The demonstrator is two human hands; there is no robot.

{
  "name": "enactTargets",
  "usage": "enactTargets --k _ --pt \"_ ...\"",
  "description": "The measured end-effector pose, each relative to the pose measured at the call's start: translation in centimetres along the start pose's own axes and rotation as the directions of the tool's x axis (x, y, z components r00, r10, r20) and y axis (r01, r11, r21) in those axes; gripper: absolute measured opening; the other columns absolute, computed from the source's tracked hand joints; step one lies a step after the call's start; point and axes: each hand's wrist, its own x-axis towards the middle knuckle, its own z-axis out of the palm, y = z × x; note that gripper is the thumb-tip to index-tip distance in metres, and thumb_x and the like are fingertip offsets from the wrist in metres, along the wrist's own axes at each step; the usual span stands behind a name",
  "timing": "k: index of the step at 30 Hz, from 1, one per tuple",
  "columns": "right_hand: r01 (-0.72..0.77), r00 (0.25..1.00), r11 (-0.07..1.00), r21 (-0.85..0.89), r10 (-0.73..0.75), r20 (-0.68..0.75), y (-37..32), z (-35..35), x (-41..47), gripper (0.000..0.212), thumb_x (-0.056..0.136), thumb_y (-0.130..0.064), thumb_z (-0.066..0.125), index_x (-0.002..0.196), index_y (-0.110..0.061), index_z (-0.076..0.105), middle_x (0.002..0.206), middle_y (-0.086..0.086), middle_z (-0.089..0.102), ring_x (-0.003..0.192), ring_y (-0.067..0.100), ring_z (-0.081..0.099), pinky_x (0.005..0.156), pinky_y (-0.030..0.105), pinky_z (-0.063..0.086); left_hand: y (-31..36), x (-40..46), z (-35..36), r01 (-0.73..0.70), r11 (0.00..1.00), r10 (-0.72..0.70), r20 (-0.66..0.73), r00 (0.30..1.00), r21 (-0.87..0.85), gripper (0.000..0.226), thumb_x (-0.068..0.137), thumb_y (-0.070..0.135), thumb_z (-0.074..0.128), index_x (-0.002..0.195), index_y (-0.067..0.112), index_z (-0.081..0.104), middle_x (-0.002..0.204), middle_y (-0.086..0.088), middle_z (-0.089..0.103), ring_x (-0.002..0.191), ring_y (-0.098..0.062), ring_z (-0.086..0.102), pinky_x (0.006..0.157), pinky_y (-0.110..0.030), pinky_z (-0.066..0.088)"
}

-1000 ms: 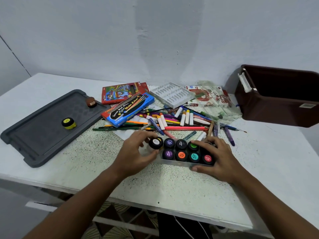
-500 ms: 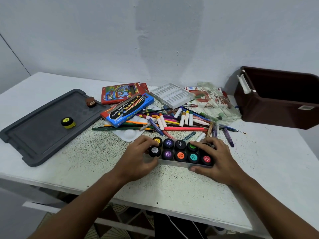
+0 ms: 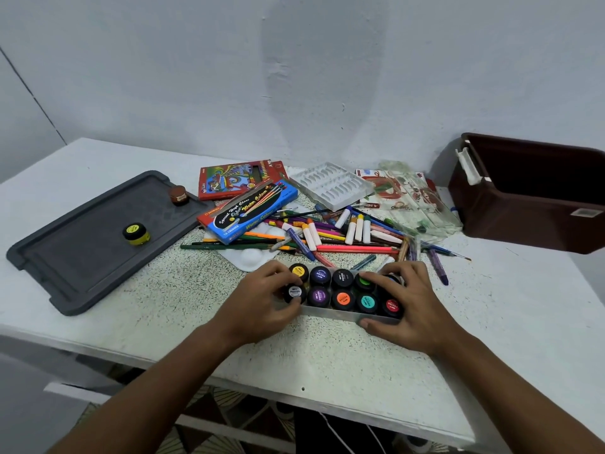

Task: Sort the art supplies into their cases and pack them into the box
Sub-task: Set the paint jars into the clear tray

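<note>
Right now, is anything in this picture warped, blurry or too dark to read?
Head view: wide-angle bend, so the table edge curves and the brown box leans; light is soft and even, no glare; paint jar lid print is too small to read.

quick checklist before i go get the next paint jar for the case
1. White-lid jar seated in the paint case: cannot tell, left hand holds it at the slot.
2. Case steadied: ok, right hand grips its end.
3. Room for two more jars: cannot tell, hands cover both ends.
4. Yellow jar reachable: ok, uncovered on the gray tray.
5. Brown jar reachable: ok, same tray.
6. Brown box open: ok.
</note>
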Motion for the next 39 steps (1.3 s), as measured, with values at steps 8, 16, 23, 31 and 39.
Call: enactTargets --k 8,16,23,31,39 --pt "0.004 1.000 1.000 -0.008 -0.004 0.007 -0.2 0.6 0.7 0.076 0.070 -0.075 0.058 0.136 -0.036 0.049 0.120 -0.003 0.044 0.120 0.019 0.031 0.091 0.037 0.038 -2.7 0.7 -3.5 0.102 0.974 -0.051 -0.243 0.969 0.203 0.022 0.085 0.025 0.058 0.091 0.007 0.069 0.087 -0.002 0.063 0.077 -0.012 0.057 0.068 -0.021 0.049" --pt "0.014 1.000 1.000 0.026 -0.015 0.010 0.1 0.8 0.7 0.076 0.071 -0.072 0.061 0.138 -0.042 0.043 0.121 -0.006 0.043 0.119 0.017 0.034 0.094 0.043 0.044 -10.3 -0.8 -10.0 0.556 0.716 -0.354 -0.468 0.810 0.422 0.043 0.082 0.018 0.048 0.118 -0.002 0.061 0.107 -0.023 0.057 0.104 -0.042 0.048 0.083 -0.049 0.043" --pt "0.019 1.000 0.999 0.028 -0.019 0.002 0.1 0.8 0.5 0.075 0.072 -0.075 0.057 0.137 -0.040 0.045 0.120 -0.007 0.043 0.119 0.016 0.034 0.094 0.041 0.042 -12.4 -1.4 -11.8 0.702 0.551 -0.561 -0.422 0.712 0.452 0.051 0.091 0.024 0.043 0.136 0.001 0.043 0.133 -0.024 0.044 0.118 -0.045 0.041 0.098 -0.050 0.038" --pt "-0.016 1.000 1.000 0.027 0.015 0.027 0.1 0.6 0.3 0.076 0.072 -0.077 0.056 0.139 -0.043 0.043 0.123 -0.008 0.041 0.121 0.015 0.033 0.095 0.040 0.043 -12.0 -0.7 -11.6 0.687 0.624 -0.507 -0.475 0.719 0.373 0.035 0.092 0.004 0.054 0.124 -0.010 0.052 0.121 -0.030 0.042 0.104 -0.046 0.045 0.090 -0.049 0.042" --pt "0.003 1.000 0.999 0.052 -0.004 0.021 0.0 0.9 0.6 0.075 0.073 -0.076 0.057 0.138 -0.043 0.043 0.123 -0.009 0.042 0.121 0.014 0.033 0.095 0.039 0.043 -7.1 1.8 -9.7 0.379 0.860 -0.184 -0.487 0.854 0.340 0.033 0.087 0.009 0.067 0.118 -0.002 0.060 0.110 -0.023 0.056 0.095 -0.029 0.055 0.080 -0.032 0.043"
